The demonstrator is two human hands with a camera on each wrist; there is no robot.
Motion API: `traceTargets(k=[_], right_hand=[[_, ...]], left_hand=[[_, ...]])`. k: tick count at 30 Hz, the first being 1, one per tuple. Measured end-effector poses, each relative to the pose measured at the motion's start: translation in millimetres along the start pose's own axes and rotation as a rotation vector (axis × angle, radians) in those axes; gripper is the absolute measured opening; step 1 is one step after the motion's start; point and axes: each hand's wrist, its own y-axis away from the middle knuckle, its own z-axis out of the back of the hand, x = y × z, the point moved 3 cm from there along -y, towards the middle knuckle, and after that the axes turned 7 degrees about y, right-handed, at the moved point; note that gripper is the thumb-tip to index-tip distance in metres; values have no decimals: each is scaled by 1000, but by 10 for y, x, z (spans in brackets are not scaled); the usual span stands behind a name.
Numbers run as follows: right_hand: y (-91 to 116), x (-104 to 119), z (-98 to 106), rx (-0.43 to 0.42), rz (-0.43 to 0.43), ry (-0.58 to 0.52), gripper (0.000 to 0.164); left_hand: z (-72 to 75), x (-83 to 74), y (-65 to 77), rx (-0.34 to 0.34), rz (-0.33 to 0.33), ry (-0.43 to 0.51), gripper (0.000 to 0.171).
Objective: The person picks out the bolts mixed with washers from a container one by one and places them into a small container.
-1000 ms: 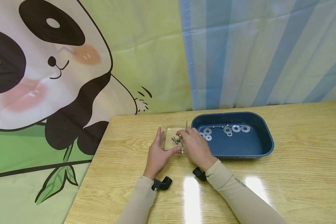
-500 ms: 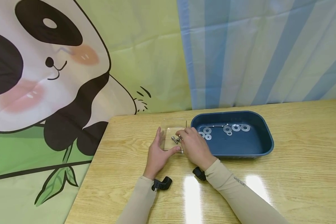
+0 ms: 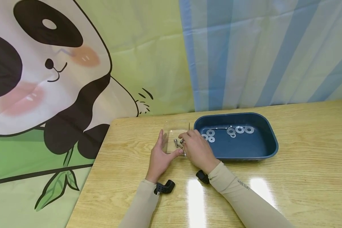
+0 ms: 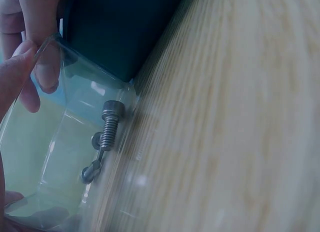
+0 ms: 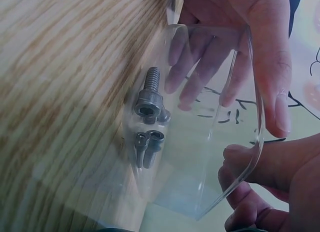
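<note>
My left hand (image 3: pixel 161 158) grips a clear plastic box (image 3: pixel 172 134) at its near left corner, thumb over the rim and fingers along the outer wall. Inside lie several metal bolts; the largest, a socket-head bolt (image 5: pixel 148 99), has a knurled head, and smaller bolts (image 5: pixel 154 149) rest beside it. At the box's right rim is my right hand (image 3: pixel 199 150), its loosely bent fingers reaching over and into the box. The left wrist view shows those fingertips (image 4: pixel 47 79) above the bolts, with nothing visible between them.
Right of the box stands a dark blue tray (image 3: pixel 269 139). Flat washers (image 3: pixel 239 129) and thin bolts (image 3: pixel 222 128) lie in it. The wooden table (image 3: pixel 125 152) meets a printed curtain (image 3: pixel 159 63) at its back edge.
Bolts in the box have shifted slightly, and one small bolt shows more plainly near my left thumb. Both hands keep nearly the same place.
</note>
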Motion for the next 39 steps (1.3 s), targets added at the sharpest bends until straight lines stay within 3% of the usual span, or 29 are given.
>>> traceTargets(k=[16, 39], right_hand=[[12, -1, 37, -40, -43, -66, 24], [57, -178, 265, -49, -128, -81, 27]], left_hand=[[7, -2, 17, 5, 7, 6, 121], [1, -4, 18, 8, 10, 0, 119]])
